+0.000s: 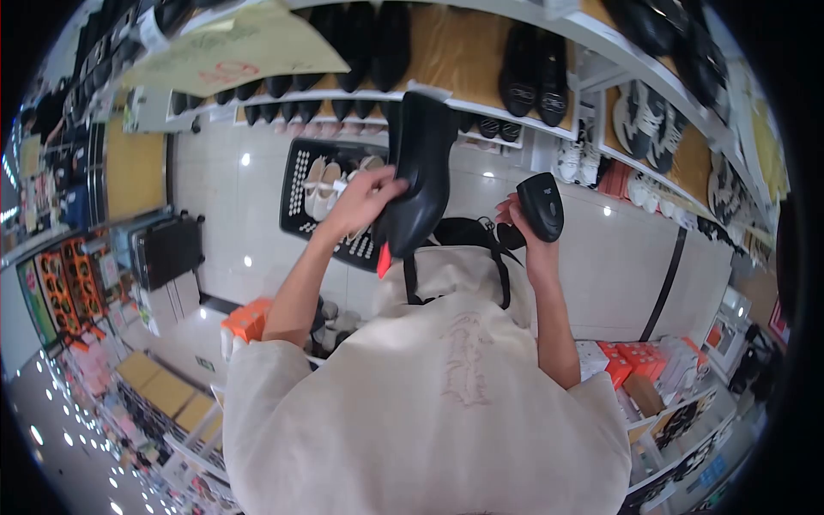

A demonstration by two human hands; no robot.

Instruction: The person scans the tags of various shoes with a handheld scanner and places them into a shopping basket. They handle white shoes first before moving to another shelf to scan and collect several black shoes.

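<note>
A pair of tall black boots (422, 172) stands upright before my chest, close to the shelf edge. Against the left side of the boots is my left hand (365, 199), its fingers closed on them. Out to the right, my right hand (528, 225) is wrapped round a black handheld device (541, 208) with a rounded end. Below the boots a small red item (384, 260) shows; what it belongs to is hidden.
Shelves (463, 69) of black shoes span the front, with sneakers (648, 124) at the right. A black basket (296, 184) holding light shoes (324, 184) is on the floor at left. Behind it lies a black suitcase (170, 249). Orange boxes (246, 320) are behind my left arm.
</note>
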